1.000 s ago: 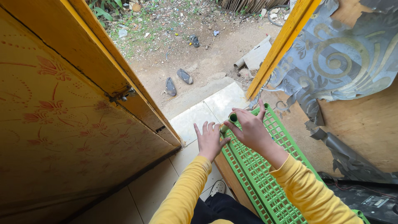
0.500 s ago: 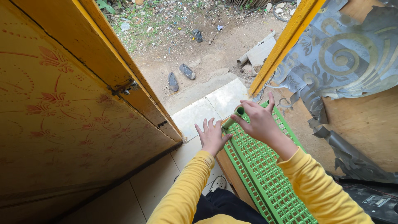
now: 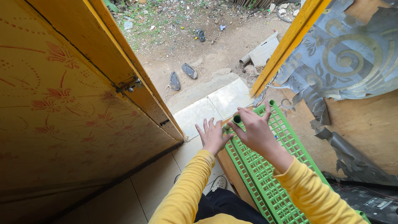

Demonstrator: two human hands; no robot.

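Both your hands are meeting a green grid leaning by the doorway: your left hand is spreading open against its edge, your right hand is gripping its top.

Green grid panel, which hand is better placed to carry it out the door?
Probably the right hand: it already rests on the panel top. The left hand is spread at its edge.
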